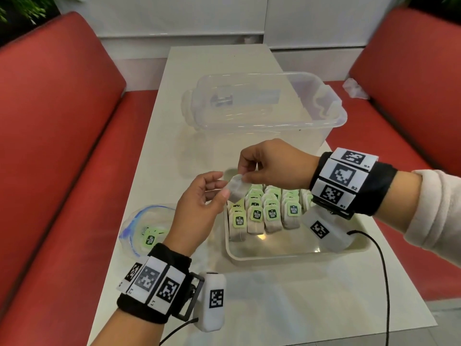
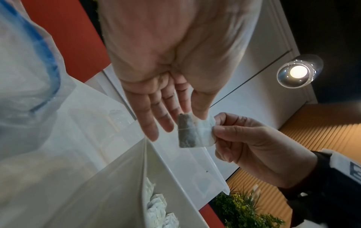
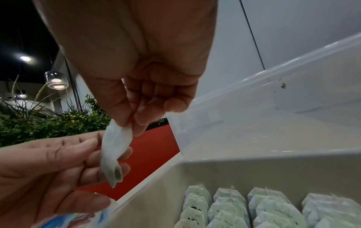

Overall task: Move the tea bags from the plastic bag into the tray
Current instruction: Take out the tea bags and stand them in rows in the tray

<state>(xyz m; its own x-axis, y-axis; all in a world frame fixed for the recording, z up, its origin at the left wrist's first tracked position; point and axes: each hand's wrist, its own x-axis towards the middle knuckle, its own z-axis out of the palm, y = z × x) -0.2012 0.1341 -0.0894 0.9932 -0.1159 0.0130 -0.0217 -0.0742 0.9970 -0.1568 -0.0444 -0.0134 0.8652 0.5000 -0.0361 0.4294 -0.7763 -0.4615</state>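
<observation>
Lower left of the head view: plastic bag point(image 1: 139, 228) lies on the white table point(image 1: 274, 295), blue-edged mouth open, at least one green-tagged tea bag point(image 1: 150, 239) visible inside. Just right of it, left hand point(image 1: 199, 208) raised above the table, palm turned inward, fingers point(image 2: 156, 123) straight and loosely spread; thumb tip touches the lower edge of a single tea bag point(image 1: 237, 187) held in the air at frame centre. No curl of the left fingers around it in the left wrist view. Right hand point(image 1: 272, 166), centre-right, pinches the upper corner of that tea bag between thumb and forefinger, remaining fingers curled into the palm; the right wrist view shows the bag hanging twisted below the pinch, with the left hand just beside it. The held bag sits above the left-rear corner of the tray point(image 1: 294, 255). Tray is pale, rectangular, lower centre-right on the table; its rear half carries rows of tea bags point(image 1: 270, 213) standing upright, green tags facing the camera, front part of the floor bare. Behind the tray, upper centre, a clear plastic storage bin point(image 1: 262, 106) stands on the table. Red bench seats point(image 1: 62, 121) flank the table on both sides. A black cable point(image 1: 384, 283) runs from the right wrist camera across the lower right of the frame.
</observation>
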